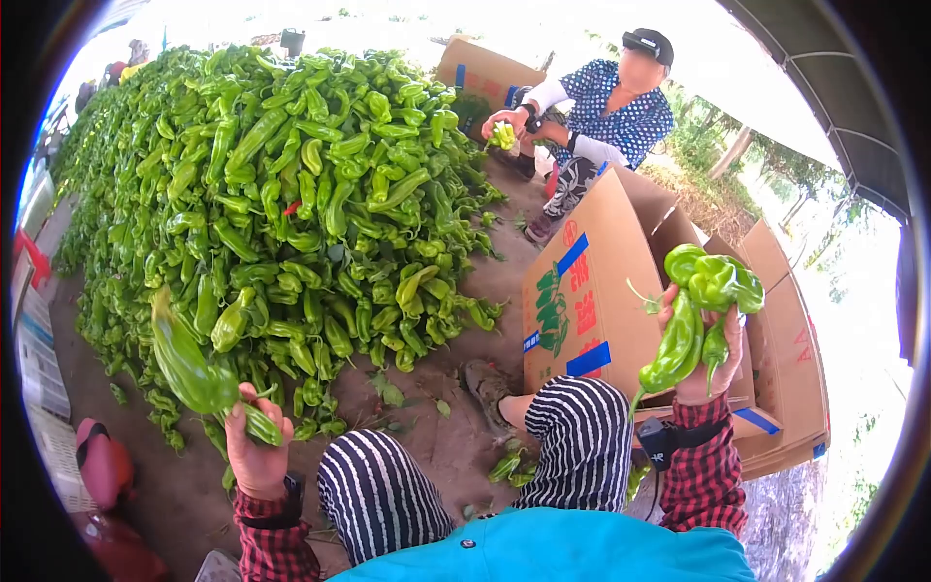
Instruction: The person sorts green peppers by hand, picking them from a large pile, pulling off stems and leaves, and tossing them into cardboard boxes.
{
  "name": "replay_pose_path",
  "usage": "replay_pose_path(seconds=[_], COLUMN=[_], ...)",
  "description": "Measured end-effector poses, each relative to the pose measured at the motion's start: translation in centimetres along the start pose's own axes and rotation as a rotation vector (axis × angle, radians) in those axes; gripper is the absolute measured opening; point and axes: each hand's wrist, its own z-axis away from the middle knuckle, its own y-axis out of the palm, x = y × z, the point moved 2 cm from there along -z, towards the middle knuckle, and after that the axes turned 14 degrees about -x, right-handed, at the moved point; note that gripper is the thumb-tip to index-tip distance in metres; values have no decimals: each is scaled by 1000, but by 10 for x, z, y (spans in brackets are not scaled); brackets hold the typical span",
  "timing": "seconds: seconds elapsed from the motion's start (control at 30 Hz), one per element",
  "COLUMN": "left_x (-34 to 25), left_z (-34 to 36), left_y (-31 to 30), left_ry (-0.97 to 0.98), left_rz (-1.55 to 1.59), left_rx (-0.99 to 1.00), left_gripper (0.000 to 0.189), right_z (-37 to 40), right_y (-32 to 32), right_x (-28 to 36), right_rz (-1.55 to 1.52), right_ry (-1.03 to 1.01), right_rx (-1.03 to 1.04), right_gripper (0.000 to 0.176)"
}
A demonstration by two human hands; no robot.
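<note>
A large heap of green peppers (291, 194) fills the left and middle of the head view. My left hand (257, 441) grips long green peppers (189, 364) in front of the heap, with their tips pointing up and left. On the right, my right hand (708, 359) holds several green peppers (679, 344) in a bunch, some upright above the fingers and one hanging down. This bunch is in front of an open cardboard box (592, 281) with blue tape and a pepper print.
A co-worker (616, 112) in a cap sits beyond the box, holding light green peppers (502, 136). Another cardboard box (485, 73) stands behind. White crates (48, 388) line the left edge, near a red object (102, 466). Loose peppers (509, 468) lie between my legs.
</note>
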Motion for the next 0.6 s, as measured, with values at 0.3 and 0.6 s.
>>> replay_pose_path(seconds=[0.3,0.6], left_x=[-9,97], left_z=[75,85], left_y=[165,170], left_ry=[-521,-754], left_rz=[-115,-375], left_rx=[192,196], left_gripper=[24,21], right_z=[5,7], right_y=[7,11], right_x=[-68,-125], right_rz=[-408,-568], right_ry=[358,625], right_rx=[-74,-14], right_gripper=[46,54])
